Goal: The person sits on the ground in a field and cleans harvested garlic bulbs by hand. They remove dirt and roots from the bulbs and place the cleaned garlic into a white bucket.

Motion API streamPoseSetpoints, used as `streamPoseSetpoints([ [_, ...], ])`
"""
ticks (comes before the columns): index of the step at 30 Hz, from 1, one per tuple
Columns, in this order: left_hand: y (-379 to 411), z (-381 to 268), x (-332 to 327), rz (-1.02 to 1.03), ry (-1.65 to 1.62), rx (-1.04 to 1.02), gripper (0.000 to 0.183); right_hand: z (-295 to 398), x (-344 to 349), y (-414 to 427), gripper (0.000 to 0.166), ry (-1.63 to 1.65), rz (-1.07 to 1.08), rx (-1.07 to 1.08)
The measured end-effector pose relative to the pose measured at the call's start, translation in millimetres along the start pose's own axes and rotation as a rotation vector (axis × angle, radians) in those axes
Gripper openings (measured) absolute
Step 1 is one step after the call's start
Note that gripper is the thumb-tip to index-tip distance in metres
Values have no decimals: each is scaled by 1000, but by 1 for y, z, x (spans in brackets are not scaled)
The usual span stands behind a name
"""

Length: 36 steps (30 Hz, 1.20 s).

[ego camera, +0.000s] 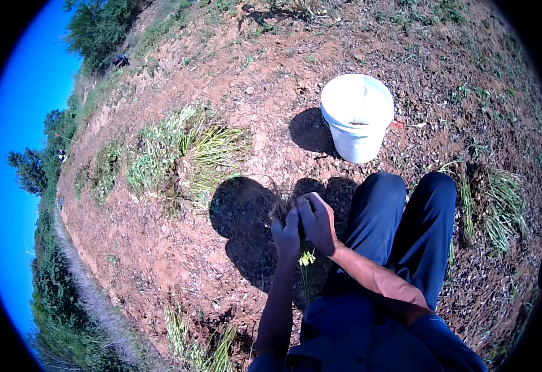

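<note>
My left hand (286,237) and my right hand (316,221) meet in front of my knees, fingers curled around the brown, tangled roots (281,208) of a pulled plant. Its green stems and leaves (306,258) hang down below the hands, partly hidden by them. What each fingertip pinches within the roots is too small to tell. Beyond my knees a white plastic bucket (361,144) stands upright on the soil, with a little brown matter visible inside.
Pulled green plants lie in a heap (182,153) at the left, in a bundle (501,209) right of my knees and in another pile (201,344) at the lower left. Reddish, cloddy soil surrounds them. Far off at the upper left a person (121,60) bends near trees.
</note>
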<state>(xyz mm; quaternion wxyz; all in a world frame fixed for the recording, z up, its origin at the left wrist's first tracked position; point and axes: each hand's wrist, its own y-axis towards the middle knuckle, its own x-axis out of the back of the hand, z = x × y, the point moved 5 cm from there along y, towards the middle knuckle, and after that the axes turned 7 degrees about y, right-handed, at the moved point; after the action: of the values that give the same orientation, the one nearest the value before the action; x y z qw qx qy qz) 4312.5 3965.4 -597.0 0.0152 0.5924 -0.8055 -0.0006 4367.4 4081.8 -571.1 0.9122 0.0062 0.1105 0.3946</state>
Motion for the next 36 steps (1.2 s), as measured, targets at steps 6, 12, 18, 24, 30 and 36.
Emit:
streamPoseSetpoints([
  [6, -4, -13, -7, -172, 224, -96, 24, -13, -11, 8, 28, 4, 19, -135],
  [12, -4, -17, -7, -229, 247, -98, 24, -20, -13, 17, 31, -86, 33, -140],
  [18, -5, -7, 3, -166, 353, -181, 23, -14, -6, 11, 32, -254, 101, -4],
  [24, -7, -10, 17, 17, 69, -80, 23, -29, -11, 9, 32, 15, 281, -111],
  [30, -10, -13, 19, 12, -237, 194, 14, -37, -18, 8, 30, 504, 398, -474],
  [36, -9, -16, 22, 129, -363, 190, 11, -18, -17, -10, 31, 883, 315, -820],
])
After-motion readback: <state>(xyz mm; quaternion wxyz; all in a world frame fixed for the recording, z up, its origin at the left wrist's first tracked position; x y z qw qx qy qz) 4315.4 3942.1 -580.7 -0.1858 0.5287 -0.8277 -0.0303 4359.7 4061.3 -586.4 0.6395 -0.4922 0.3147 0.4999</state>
